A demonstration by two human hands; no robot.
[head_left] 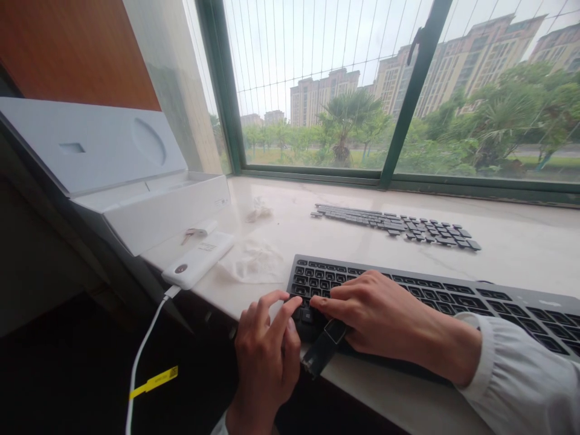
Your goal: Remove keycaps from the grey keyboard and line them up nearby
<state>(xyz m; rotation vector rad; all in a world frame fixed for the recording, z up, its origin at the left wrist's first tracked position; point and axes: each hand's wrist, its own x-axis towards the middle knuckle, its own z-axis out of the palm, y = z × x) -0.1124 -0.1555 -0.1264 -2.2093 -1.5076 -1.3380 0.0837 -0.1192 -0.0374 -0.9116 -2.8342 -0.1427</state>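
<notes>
Across the top of the frame runs a wide window (389, 90) with a dark green frame and thin bars. Below it, filling the middle and right of the frame, lies a pale marble sill (512, 254). At the upper left a white open box (136, 199) rests on the sill's left end, its lid tilted up and back.

Along the lower right of the frame a dark keyboard (453, 299) lies slantwise on the sill's near edge, its left end toward the centre of the frame. Above it, nearer the window, loose keycaps (399, 225) are laid out in rows on the marble, well apart from the keyboard.

The right hand (385, 317), reaching in from a white sleeve at the lower right, lies over the keyboard's left end with fingers stretched and close together, holding a small dark tool (324, 349) that juts down past the sill's edge. The left hand (267, 356), at the bottom centre, has its fingers loosely spread, the forefinger tip touching the keys at the keyboard's lower left corner; it grips nothing.

Left of the keyboard lie a crumpled clear wrapper (254, 263) and a white power bank (197, 260), from which a white cable (140, 356) with a yellow tag hangs down. A small key (193, 232) lies just beside the box.
</notes>
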